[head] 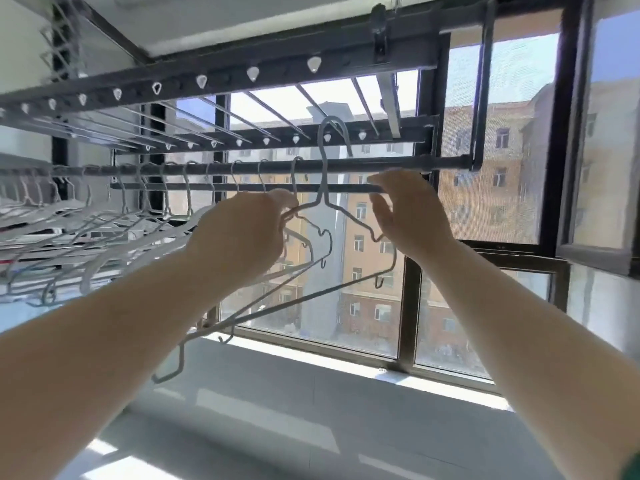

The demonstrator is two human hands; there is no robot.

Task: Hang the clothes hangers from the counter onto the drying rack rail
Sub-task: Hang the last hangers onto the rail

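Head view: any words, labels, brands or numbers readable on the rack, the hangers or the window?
None: no text shows on the rack, the held hanger, the hung hangers or the window frame.
The buildings outside are too blurred to read any sign.

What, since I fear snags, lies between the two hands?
In the head view, a white wire hanger: the left hand pinches its shoulder, the right hand is open beside it, its hook above the rail.

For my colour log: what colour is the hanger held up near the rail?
Plain pale white-grey; the hanger shows best in the head view.
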